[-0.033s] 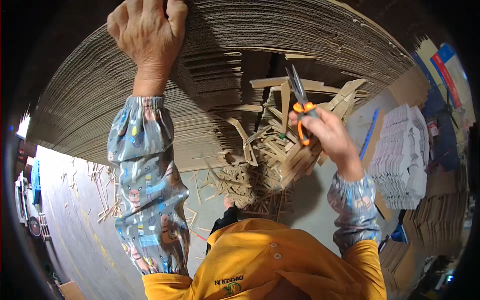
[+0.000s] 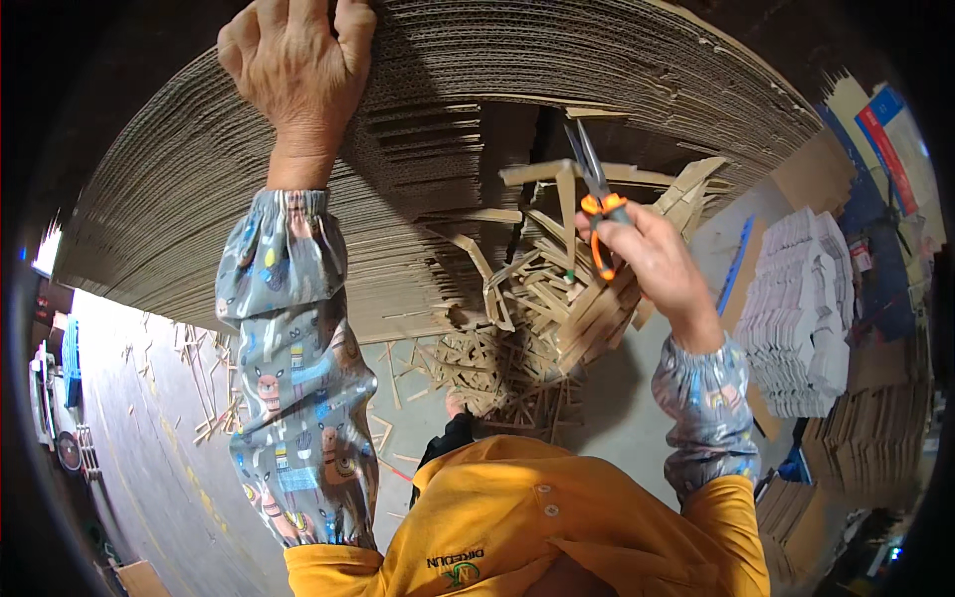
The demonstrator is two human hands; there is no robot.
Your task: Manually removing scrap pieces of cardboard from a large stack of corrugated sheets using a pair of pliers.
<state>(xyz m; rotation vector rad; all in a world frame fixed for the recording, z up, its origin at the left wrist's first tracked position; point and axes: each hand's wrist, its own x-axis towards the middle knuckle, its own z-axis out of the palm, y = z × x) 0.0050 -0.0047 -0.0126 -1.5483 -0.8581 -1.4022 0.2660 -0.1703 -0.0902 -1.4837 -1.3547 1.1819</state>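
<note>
A broad stack of corrugated cardboard sheets (image 2: 199, 209) spans the far side, its layered edges facing me. My left hand (image 2: 298, 70) bears on the stack's upper part, fingers bent over it; the fingertips run out of the picture. In my right hand (image 2: 659, 261) are long-nose pliers (image 2: 601, 206) with orange and black handles. Their grey jaws point away from me, slightly parted, in front of the stack. Right beside the jaws hangs a bent cardboard strip (image 2: 565, 199); whether they touch it I cannot tell. Many torn strips (image 2: 542, 274) lie below the pliers.
A heap of cardboard offcuts (image 2: 468, 363) covers the floor in front of me. More scraps (image 2: 209, 388) lie to the left. On the right stands a pile of white cut sheets (image 2: 796, 308), with brown cardboard stacks (image 2: 870, 438) nearer me.
The pliers and my right hand have shifted slightly away from me and to the left. My left hand stays on the stack.
</note>
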